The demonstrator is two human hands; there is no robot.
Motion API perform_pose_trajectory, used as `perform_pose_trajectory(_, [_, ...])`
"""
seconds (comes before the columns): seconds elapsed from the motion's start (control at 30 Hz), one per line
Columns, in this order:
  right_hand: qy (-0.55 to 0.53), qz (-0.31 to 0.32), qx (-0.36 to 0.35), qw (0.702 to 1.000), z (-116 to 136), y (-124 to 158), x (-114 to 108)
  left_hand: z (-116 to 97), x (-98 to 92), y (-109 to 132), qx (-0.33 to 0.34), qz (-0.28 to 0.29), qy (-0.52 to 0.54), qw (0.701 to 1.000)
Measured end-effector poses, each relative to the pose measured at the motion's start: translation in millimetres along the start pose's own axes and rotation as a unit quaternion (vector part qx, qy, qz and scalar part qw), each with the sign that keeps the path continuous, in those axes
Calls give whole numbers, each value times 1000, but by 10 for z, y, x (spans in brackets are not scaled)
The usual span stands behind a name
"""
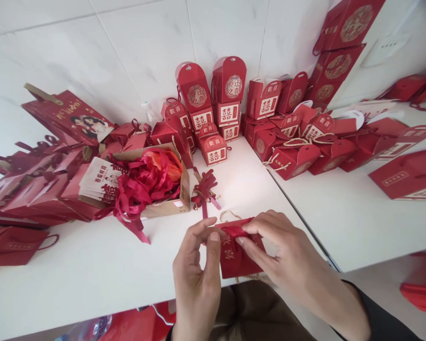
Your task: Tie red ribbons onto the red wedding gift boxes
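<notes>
While the right hand (287, 246) pinches a red ribbon (235, 231), the red box (233, 269) sits at the table's (92, 270) near edge.
The left hand (198, 277) curls half-open at the box's left side, hold unclear; the box looks light, easily creased, best held by its edges; the ribbon, soft and slippery.

The view is bright (slightly hazy), with edges stretched.
</notes>
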State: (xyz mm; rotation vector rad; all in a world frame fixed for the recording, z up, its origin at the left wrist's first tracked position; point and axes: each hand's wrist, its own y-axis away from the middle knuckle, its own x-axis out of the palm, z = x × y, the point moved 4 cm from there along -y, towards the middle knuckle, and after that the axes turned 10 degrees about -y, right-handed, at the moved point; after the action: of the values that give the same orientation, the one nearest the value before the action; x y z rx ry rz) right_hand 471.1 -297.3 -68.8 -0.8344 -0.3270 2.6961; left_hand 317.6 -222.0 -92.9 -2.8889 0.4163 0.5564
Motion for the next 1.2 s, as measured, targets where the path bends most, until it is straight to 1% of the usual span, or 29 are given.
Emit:
perform_pose_trajectory(0.07, [-1,-12,-2,1000,-14,-4,-21,-36,-9,-6,68,12,-76,995])
perform_pose_trajectory(0.13, [-3,-12,-3,1000,-20,-7,-34,-63,43,-5,123,59,-144,980])
perform_pose_trajectory(0.2, [-4,-11,-3,1000,-23,-10,-45,-60,113,-10,138,99,-164,972])
perform_pose_trajectory(0.27, [3,-18,-3,1000,-30,-14,-65,-42,168,-29,127,112,-148,974])
perform_pose_trajectory(0.37, [28,-40,4,999,-58,-21,-117,-14,207,-65,94,108,-110,984])
perform_pose_trajectory(0.5, [64,-42,-10,997,-68,-15,-176,-27,196,-92,59,90,-77,991])
perform_pose_trajectory(0.6, [92,-47,-30,994,-38,7,-204,-81,189,-102,55,86,-53,993])
perform_pose_trajectory(0.7, [67,-38,-27,997,-10,18,-199,-137,183,-117,62,92,-36,993])
perform_pose_trajectory(0.77, [36,-16,-27,999,9,4,-177,-160,187,-128,71,115,-35,990])
perform_pose_trajectory(0.83, [18,2,-45,999,36,-23,-158,-169,192,-135,83,146,-42,985])
perform_pose_trajectory(0.9, [10,10,-61,998,51,-56,-150,-161,187,-140,87,163,-45,982])
perform_pose_trajectory(1.03, [7,-16,-47,999,21,-102,-164,-123,177,-136,69,161,-38,984])
perform_pose_trajectory(1.13, [3,-19,-30,999,-2,-103,-157,-115,209,-118,74,161,-53,983])
perform_pose_trajectory(1.2, [0,-29,-9,1000,-13,-94,-165,-105,238,-111,65,155,-55,984])
